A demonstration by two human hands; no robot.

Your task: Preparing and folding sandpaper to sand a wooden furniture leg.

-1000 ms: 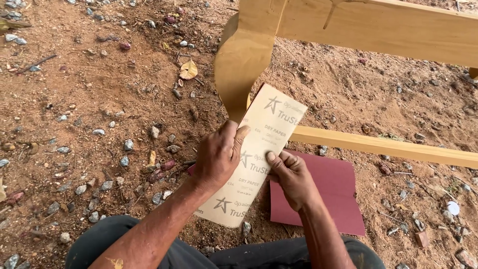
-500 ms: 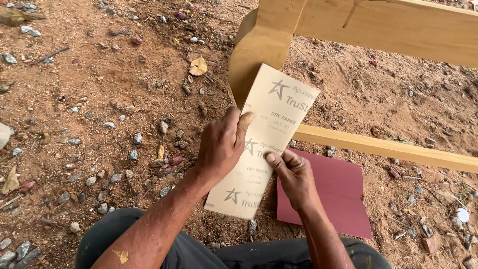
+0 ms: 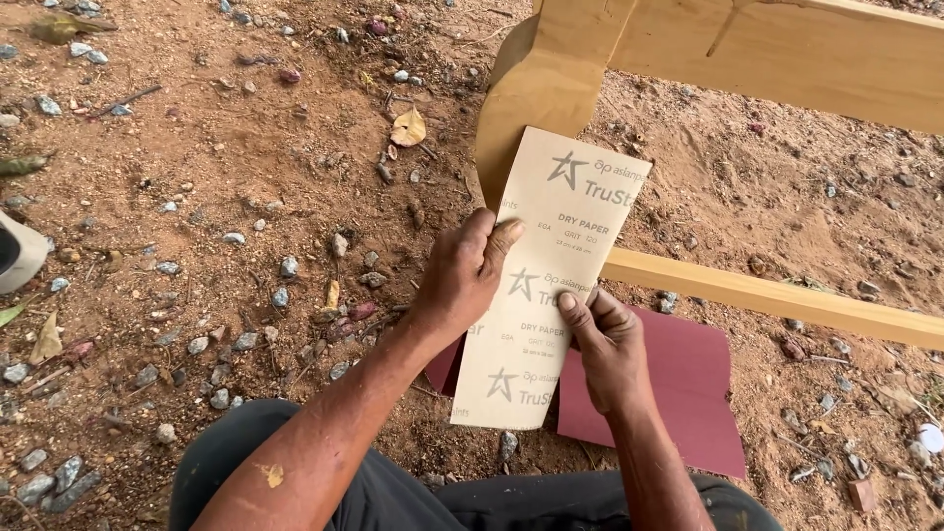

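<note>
I hold a long tan strip of sandpaper point(image 3: 556, 221), printed back side up, between both hands above the ground. My left hand point(image 3: 460, 280) grips its left edge with the thumb on top. My right hand point(image 3: 610, 346) pinches its right edge lower down, thumb pressed on the paper. Behind the strip stands a curved wooden furniture leg point(image 3: 546, 93) joined to a wide wooden rail point(image 3: 816, 64).
A dark red sandpaper sheet point(image 3: 693, 379) lies on the dirt under my right hand. A thin wooden stretcher bar point(image 3: 787, 300) runs to the right. The ground point(image 3: 197, 197) is reddish soil with several stones and dry leaves. My dark trousers point(image 3: 236, 447) fill the bottom edge.
The view has shifted, so the leg and strip sit further right. Both hands keep the same grip on the strip, which now stands more upright.
</note>
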